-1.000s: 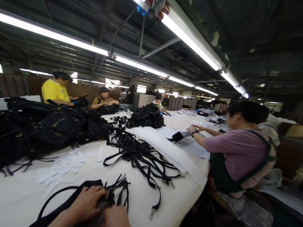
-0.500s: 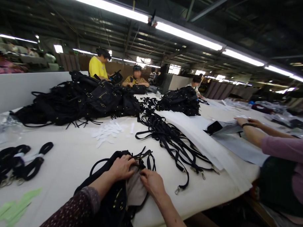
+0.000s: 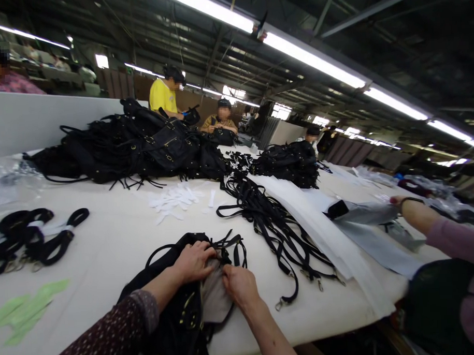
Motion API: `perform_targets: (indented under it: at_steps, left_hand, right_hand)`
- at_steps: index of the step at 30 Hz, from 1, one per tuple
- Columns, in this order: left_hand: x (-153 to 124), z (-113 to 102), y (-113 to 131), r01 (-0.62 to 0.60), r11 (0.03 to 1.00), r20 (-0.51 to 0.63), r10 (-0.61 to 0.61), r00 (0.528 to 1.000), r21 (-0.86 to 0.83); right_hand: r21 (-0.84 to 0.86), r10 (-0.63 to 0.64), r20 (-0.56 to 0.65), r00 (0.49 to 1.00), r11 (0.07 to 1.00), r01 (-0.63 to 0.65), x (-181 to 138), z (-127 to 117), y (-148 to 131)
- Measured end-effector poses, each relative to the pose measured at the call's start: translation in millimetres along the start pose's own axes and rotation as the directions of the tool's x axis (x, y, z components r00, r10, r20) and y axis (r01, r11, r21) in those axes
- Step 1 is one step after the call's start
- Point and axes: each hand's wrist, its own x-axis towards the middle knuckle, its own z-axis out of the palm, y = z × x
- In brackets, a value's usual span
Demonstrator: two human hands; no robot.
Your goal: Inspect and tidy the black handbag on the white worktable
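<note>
Left hand (image 3: 194, 262) and right hand (image 3: 241, 287) clamp a bag (image 3: 187, 308) by the bench's (image 3: 118, 238) near edge; straps (image 3: 243, 192) lie just beyond, then a heap (image 3: 142, 144).

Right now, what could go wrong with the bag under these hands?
The short black straps just beyond the right hand might get caught against the bag's exposed pale lining. Loose long straps with metal clips lie nearby on the table; if the bag shifts toward them, they could tangle.
</note>
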Motion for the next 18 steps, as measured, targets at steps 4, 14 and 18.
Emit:
perform_targets:
  at_steps: [4,14,18]
  left_hand:
    - [-0.4,-0.3,-1.8,-0.001,1.000,0.005,0.001,1.000,-0.012]
    - [-2.8,-1.2,-0.4,-0.008,1.000,0.014,0.009,1.000,-0.003]
    - [-5.8,0.2,-2.9,-0.037,0.999,0.035,0.037,0.999,-0.007]
  right_hand:
    - [-0.017,-0.111,-0.006,0.994,0.994,0.111,-5.7,-2.4,-6.2]
    - [0.267,-0.118,-0.044,0.992,0.956,0.125,-48.4,36.4,-39.5]
    - [0.554,0.076,-0.042,0.996,0.831,-0.040,-47.6,26.0,-19.0]
